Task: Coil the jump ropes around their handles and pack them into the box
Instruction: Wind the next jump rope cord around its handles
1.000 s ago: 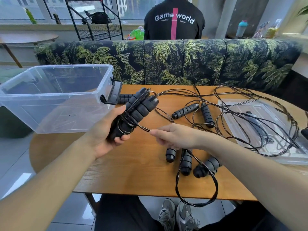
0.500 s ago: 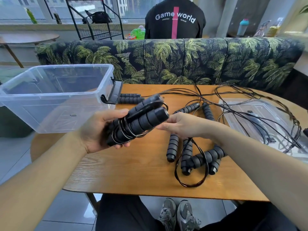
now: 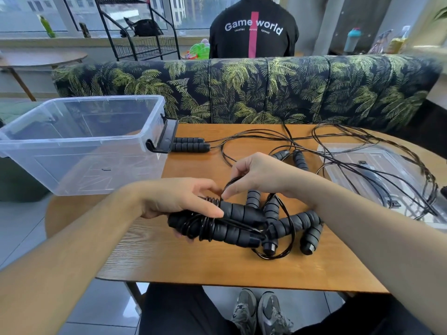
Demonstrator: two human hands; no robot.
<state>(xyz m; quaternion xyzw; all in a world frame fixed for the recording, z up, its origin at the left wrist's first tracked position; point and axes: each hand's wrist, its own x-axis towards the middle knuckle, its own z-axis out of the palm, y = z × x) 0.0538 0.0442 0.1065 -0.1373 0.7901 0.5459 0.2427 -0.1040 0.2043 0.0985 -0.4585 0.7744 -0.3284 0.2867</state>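
My left hand (image 3: 179, 199) grips a pair of black foam jump-rope handles (image 3: 232, 226), held side by side and lying nearly level, with black cord coiled around their left part. My right hand (image 3: 261, 175) pinches a loop of that cord just above the coil. Under the bundle several loose handles (image 3: 307, 228) lie on the wooden table (image 3: 169, 259). Another pair of handles (image 3: 191, 144) rests by the clear plastic box (image 3: 79, 141), which stands empty at the table's left. Tangled black cords (image 3: 362, 151) spread over the right side.
The box's clear lid (image 3: 377, 172) lies flat at the right under the cords. A palm-print sofa back (image 3: 242, 88) runs behind the table, and a person in a black shirt (image 3: 252, 27) sits beyond it, facing away. My shoes (image 3: 261, 313) show below the front edge.
The handle bundle has dropped from tilted up to nearly level and come closer to me. My right hand has moved from beside the bundle to above the coil, pinching a cord loop.
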